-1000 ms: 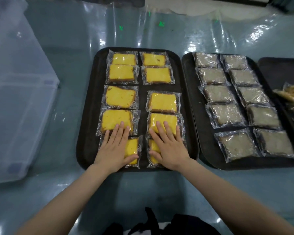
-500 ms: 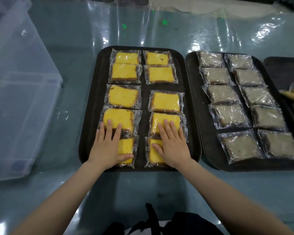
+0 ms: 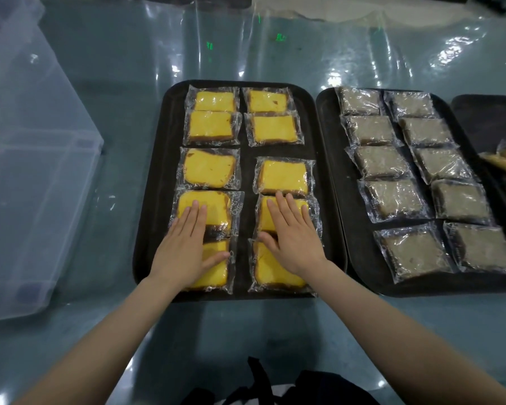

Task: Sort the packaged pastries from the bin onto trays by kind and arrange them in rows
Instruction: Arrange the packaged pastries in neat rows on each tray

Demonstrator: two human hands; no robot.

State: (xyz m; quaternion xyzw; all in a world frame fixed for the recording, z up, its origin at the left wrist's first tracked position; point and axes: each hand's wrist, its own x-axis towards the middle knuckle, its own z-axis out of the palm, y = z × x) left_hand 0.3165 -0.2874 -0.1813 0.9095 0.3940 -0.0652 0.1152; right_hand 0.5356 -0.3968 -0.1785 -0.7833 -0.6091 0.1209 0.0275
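Head view: yellow pastries (image 3: 209,172) under flat fingers (image 3: 197,213).

Single head camera looks steeply down, close over the tray (image 3: 155,176).

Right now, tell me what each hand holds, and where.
Nothing is held. Left hand and right hand lie flat, fingers straight, on the yellow cake packets.

A: What is worn on the arms?

B: Nothing. Both forearms are seen bare to the frame edge; no sleeves, no watch, no bands.

A: Left hand (image 3: 184,252), right hand (image 3: 294,244)?

B: Bare too. No gloves or rings are seen; nails are kept short and unpainted.

A: Clothing?

B: A dark garment (image 3: 289,387) with a strap-like piece is seen at bottom centre, a pale strip beneath it. Type cannot be told.
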